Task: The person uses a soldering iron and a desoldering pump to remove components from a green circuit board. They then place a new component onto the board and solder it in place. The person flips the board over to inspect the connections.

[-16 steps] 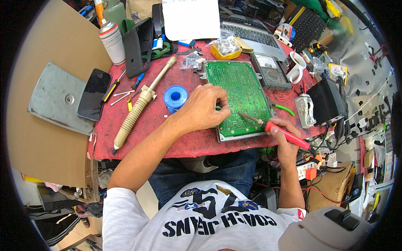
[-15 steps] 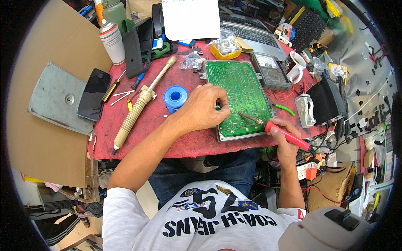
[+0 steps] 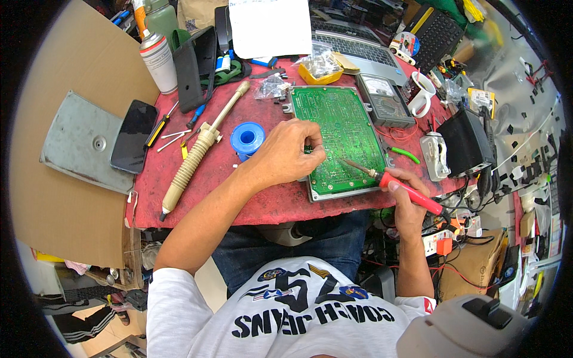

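Nothing has visibly moved since the earlier frame: both hands stay on the board (image 3: 343, 140).

Left hand (image 3: 289, 152) rests curled on the board's left edge, holding nothing I can make out; right hand (image 3: 404, 194) grips the iron (image 3: 397, 182), tip touching the board between them on the table (image 3: 239, 191).

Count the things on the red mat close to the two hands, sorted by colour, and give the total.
Green: 1, the circuit board under the left hand
Red: 1, the soldering iron held in the right hand
Blue: 1, the solder spool
Beige: 1, the desoldering pump
Grey: 1, the analogue meter
Total: 5
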Demonstrator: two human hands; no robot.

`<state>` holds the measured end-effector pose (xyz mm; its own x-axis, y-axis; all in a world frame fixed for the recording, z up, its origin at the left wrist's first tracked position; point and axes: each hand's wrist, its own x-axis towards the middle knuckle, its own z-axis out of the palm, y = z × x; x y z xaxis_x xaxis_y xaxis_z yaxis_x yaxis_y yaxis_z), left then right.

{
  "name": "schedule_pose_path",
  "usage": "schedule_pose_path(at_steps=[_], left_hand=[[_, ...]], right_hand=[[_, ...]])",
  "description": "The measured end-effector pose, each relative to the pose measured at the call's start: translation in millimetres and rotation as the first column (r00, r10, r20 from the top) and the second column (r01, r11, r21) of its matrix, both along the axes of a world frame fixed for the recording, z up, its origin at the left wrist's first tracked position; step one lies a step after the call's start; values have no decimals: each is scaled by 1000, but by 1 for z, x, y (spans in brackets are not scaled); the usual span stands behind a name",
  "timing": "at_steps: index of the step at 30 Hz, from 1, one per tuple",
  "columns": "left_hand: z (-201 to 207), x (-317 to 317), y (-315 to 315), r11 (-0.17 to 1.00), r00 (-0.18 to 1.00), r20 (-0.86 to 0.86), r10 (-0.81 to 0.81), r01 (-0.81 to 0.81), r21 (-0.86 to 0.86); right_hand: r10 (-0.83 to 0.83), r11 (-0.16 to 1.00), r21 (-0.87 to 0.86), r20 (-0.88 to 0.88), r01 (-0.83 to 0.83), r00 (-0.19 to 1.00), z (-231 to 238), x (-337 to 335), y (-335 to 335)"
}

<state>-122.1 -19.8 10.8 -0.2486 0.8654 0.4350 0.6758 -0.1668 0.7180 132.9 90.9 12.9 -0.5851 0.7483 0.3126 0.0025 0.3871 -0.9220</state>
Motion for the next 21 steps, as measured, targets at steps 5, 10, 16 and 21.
schedule_pose_path(at_steps=[5,10,16,21], left_hand=[[1,0,0,1000,1000,-16,-16,16,-5],[1,-1,-1,1000,999,-35,-30,30,-11],[1,-2,0,998,996,-66,-55,55,-7],[3,-1,-1,999,998,56,-28,30,-41]], right_hand=[[-7,1000,-24,-40,6,999,4,2,-2],[-71,996,57,22,69,997,2,8,-11],[-65,997,49,16,64,998,-2,11,-12],[-56,998,27,-49,58,997,5,10,-13]])
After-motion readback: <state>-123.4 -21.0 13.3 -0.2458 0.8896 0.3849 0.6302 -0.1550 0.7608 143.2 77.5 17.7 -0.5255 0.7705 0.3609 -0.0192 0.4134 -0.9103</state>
